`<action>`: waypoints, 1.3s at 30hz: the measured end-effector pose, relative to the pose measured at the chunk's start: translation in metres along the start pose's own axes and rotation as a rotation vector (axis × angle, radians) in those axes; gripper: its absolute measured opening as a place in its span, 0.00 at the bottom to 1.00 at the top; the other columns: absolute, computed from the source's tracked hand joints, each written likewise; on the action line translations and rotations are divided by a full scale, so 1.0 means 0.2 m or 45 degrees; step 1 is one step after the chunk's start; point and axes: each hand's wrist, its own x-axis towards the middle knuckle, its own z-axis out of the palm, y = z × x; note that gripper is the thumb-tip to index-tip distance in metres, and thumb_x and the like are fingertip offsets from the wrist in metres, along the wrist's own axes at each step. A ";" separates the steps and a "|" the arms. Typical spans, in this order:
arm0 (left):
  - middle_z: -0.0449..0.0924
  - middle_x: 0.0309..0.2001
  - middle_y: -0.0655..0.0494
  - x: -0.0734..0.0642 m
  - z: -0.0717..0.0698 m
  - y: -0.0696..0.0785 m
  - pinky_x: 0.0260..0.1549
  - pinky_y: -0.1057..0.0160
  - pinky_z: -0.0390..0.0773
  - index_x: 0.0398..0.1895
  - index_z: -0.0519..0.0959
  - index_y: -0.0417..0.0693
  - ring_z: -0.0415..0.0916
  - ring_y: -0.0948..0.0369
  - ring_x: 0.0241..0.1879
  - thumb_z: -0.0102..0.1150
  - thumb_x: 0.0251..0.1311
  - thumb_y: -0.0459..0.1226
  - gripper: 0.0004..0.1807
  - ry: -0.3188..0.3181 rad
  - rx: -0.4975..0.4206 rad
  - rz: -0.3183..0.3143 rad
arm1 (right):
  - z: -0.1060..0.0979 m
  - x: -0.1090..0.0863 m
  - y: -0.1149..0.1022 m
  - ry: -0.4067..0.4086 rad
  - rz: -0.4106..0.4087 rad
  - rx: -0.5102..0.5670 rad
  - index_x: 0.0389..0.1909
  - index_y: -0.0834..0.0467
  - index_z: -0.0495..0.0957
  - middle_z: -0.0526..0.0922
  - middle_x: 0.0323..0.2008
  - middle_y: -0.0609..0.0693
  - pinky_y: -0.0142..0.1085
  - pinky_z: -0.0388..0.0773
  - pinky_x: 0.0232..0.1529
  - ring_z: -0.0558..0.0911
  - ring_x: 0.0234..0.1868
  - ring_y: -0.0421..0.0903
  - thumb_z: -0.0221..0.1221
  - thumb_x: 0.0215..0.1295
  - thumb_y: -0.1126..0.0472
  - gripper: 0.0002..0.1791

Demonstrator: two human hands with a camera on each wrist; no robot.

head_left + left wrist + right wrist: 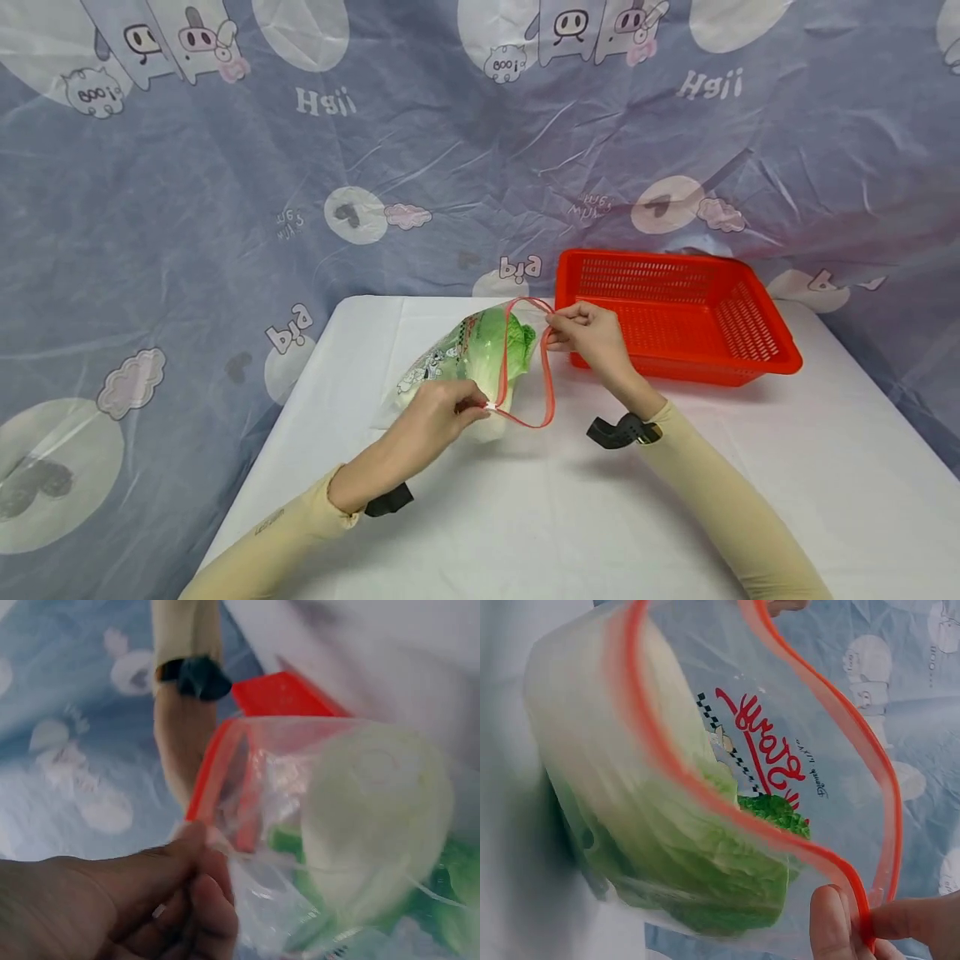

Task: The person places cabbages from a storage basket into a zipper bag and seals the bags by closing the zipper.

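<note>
A clear zip bag (pixel 450 354) with a red-orange rim and printed lettering lies on its side on the table. Inside it is a napa cabbage (pixel 675 825), its white base and green leaves showing through the plastic. The bag's mouth gapes in a loop toward me. My left hand (pixel 438 412) pinches the near corner of the rim, where a small white slider (pixel 491 406) sits beside the fingertips. At the far corner, my right hand (pixel 592 337) pinches the rim between thumb and fingers. In the right wrist view the right thumb and fingers (pixel 907 919) hold that corner.
A red perforated plastic basket (pixel 675 367) stands at the back right of the white table (pixel 510 517), just beyond my right hand. A blue-grey printed curtain (pixel 450 150) hangs behind the table. Each wrist carries a dark strap.
</note>
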 end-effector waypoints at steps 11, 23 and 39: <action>0.86 0.31 0.51 0.15 -0.34 -0.17 0.26 0.68 0.77 0.37 0.87 0.48 0.79 0.58 0.27 0.66 0.58 0.39 0.07 0.386 -0.404 -0.088 | -0.16 -0.02 -0.15 0.044 -0.121 0.104 0.43 0.67 0.78 0.86 0.27 0.52 0.34 0.85 0.34 0.86 0.26 0.44 0.64 0.63 0.57 0.17; 0.85 0.34 0.43 0.24 -0.49 -0.05 0.30 0.72 0.75 0.37 0.83 0.31 0.77 0.66 0.27 0.64 0.58 0.28 0.07 0.716 -0.491 -0.019 | -0.23 -0.03 -0.18 0.007 -0.073 0.089 0.39 0.65 0.79 0.83 0.24 0.49 0.30 0.82 0.28 0.81 0.23 0.41 0.65 0.62 0.55 0.15; 0.83 0.34 0.40 0.27 -0.38 0.11 0.37 0.67 0.80 0.34 0.82 0.31 0.80 0.53 0.32 0.63 0.57 0.25 0.03 0.619 -0.406 0.175 | 0.02 -0.07 -0.21 0.120 -0.937 -0.727 0.46 0.57 0.82 0.82 0.43 0.50 0.34 0.75 0.48 0.80 0.45 0.44 0.65 0.62 0.57 0.13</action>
